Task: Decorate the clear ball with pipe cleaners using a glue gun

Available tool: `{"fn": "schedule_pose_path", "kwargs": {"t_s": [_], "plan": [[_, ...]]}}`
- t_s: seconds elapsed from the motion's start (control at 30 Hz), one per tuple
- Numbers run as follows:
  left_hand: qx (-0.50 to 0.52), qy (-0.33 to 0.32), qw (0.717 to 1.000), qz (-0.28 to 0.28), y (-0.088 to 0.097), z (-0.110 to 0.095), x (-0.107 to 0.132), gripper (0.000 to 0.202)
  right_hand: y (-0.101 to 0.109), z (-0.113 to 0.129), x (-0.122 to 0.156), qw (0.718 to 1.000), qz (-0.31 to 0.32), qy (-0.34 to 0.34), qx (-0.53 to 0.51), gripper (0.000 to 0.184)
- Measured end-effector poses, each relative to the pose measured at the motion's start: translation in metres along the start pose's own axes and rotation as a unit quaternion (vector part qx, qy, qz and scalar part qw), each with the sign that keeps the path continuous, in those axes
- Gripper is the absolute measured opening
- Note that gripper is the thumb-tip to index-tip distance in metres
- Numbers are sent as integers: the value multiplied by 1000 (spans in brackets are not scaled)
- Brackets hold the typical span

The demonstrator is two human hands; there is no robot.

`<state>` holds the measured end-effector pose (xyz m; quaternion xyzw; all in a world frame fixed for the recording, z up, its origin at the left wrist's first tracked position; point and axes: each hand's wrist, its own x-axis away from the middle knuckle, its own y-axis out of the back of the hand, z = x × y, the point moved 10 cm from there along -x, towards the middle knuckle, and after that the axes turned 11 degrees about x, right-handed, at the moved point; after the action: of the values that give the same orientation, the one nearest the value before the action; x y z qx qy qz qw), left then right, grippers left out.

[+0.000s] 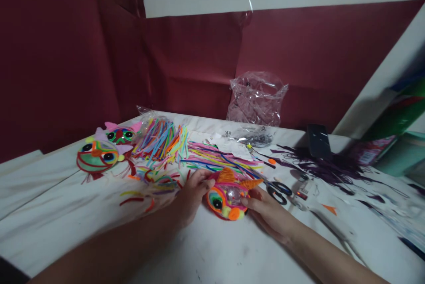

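Both hands share one grip. Left hand [195, 189] pinches the left edge of an orange-and-pink craft head [226, 213]; right hand [262, 209] clasps its opposite edge, thumb in front. Head sits between them, above or on the white tabletop [215, 259]; contact cannot be told.

Obscured: the fingers behind the head; its right-hand eye area, near the right thumb. Glare blurs the clear middle. Both forearms run out of frame below. Far right of the grip, a purple pile [335, 169] is dark, strands hard to separate; a green package [403, 109] is cut off by the frame.

Margins: scissors [281, 192] lie just right of the right hand, blades unclear. White corded tool [332, 226] lies farther right. Loose stems [215, 155] lie just beyond the grip; short offcuts [156, 180] to its left. Nearer than the grip, bare tabletop extends between the forearms.
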<state>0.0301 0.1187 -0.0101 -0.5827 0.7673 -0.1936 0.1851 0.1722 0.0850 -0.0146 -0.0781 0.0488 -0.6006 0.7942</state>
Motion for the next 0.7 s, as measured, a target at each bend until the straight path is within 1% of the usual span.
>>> {"fn": "schedule_pose_path", "kwargs": {"t_s": [0.1, 0.23, 0.33, 0.4, 0.53, 0.7], "plan": [[12, 19, 1000, 21, -1, 2, -3, 39, -1, 2, 0, 1000, 3, 10, 10, 40], [19, 26, 999, 7, 2, 4, -5, 40, 3, 2, -1, 1000, -11, 15, 6, 45], [36, 38, 999, 5, 0, 7, -4, 38, 6, 3, -2, 999, -24, 21, 13, 47], [51, 34, 998, 7, -1, 7, -3, 37, 8, 5, -2, 999, -30, 24, 22, 49], [61, 28, 997, 44, -7, 8, -4, 37, 4, 11, -1, 998, -23, 38, 46, 52], [46, 31, 997, 60, -7, 9, -4, 47, -3, 15, 1, 994, -10, 62, 90, 52]]}}
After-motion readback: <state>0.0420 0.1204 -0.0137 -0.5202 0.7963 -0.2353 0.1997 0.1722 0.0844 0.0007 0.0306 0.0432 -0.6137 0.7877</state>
